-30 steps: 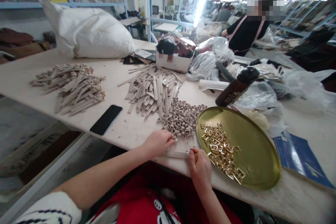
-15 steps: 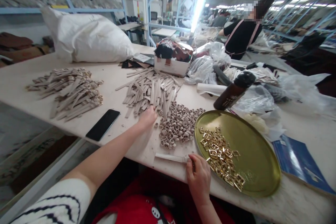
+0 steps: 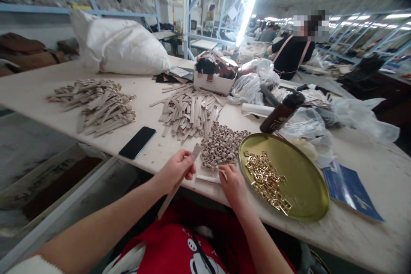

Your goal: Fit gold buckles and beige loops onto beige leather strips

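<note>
My left hand (image 3: pixel 176 170) pinches a flat beige strap (image 3: pixel 171 197), whose one end rises past the fingertips while the rest hangs down over the table's front edge. My right hand (image 3: pixel 233 185) is at the near edge of a heap of small beige loops (image 3: pixel 221 147), fingers bent together; whether a loop is between them I cannot make out. A pale flat strip (image 3: pixel 208 176) lies beside it, partly covered. Beyond the loops spreads a pile of loose straps (image 3: pixel 191 113). Gold buckles (image 3: pixel 265 177) lie on a round gold tray (image 3: pixel 305 180) at the right.
A phone (image 3: pixel 137 142) and a pile of straps with gold buckles (image 3: pixel 99 107) are at the left. Farther back are a white sack (image 3: pixel 125 47), a filled box (image 3: pixel 212 83) and plastic bags. A dark bottle (image 3: pixel 282 112) stands behind the tray; a blue booklet (image 3: pixel 349 190) lies right. A person works beyond.
My left hand has drawn back from the strap pile towards me, now with a strap in it. My right hand has left the pale strip's end and moved up to the loops. The view has shifted slightly.
</note>
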`<control>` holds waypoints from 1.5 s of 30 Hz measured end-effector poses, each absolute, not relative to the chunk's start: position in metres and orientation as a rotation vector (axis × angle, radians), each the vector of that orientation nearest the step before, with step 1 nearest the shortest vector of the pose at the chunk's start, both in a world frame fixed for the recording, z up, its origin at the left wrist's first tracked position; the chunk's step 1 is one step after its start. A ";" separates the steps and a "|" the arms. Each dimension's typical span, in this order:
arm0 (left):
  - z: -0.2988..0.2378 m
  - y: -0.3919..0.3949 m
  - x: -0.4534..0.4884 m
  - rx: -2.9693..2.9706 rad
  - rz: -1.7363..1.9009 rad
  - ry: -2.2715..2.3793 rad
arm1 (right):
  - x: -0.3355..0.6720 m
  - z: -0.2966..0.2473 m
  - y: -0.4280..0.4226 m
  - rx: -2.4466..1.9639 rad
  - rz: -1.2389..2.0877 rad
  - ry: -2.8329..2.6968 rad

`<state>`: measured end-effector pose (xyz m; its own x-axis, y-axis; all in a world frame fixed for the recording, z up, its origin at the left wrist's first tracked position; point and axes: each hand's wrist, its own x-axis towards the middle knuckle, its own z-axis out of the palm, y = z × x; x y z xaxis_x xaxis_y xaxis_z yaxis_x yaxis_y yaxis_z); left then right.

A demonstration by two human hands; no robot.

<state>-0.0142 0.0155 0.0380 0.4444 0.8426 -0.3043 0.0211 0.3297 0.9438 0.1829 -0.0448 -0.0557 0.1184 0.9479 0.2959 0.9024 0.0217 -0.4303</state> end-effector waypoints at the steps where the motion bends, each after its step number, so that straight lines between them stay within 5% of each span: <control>1: 0.028 0.007 -0.010 1.012 0.551 0.958 | 0.180 -0.053 -0.038 -1.919 0.094 -1.859; 14: -0.005 -0.007 0.007 0.669 0.214 0.866 | 0.186 -0.054 -0.020 -1.995 0.160 -1.790; 24: -0.004 0.006 0.023 1.467 0.339 0.830 | 0.179 -0.032 -0.053 -1.442 1.097 -0.912; 31: 0.005 0.005 0.035 1.922 0.188 0.898 | 0.167 -0.043 -0.061 -1.470 1.043 -0.925; 37: 0.003 0.003 0.030 1.682 -0.008 0.762 | 0.173 -0.040 -0.068 -1.478 1.013 -0.796; 45: 0.001 0.005 0.034 1.654 0.179 0.783 | 0.177 -0.044 -0.070 -1.461 1.029 -0.935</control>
